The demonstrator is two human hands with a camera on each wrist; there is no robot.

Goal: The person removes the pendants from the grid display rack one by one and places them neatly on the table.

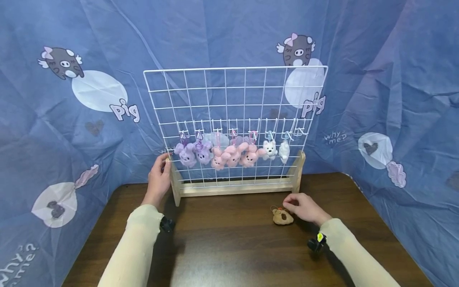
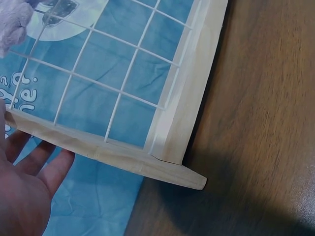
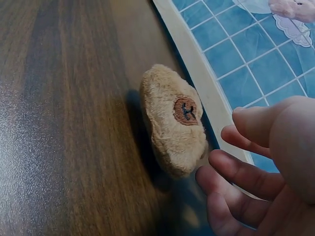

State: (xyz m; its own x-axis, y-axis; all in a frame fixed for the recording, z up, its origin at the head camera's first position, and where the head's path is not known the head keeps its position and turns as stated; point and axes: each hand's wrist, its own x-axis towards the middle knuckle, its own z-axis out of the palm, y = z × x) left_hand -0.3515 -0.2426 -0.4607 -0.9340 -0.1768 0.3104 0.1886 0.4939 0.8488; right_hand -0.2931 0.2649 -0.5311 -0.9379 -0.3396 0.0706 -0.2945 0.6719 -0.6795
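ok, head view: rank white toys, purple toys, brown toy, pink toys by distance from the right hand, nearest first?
1. Brown toy: just left of the right hand, below the hanging row.
2. White toys: right end of the row.
3. Pink toys: middle.
4. Purple toys: left end.

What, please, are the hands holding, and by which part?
The left hand grips the stand by its left post, near the top. The right hand is close beside the brown plush; whether it holds it cannot be told.
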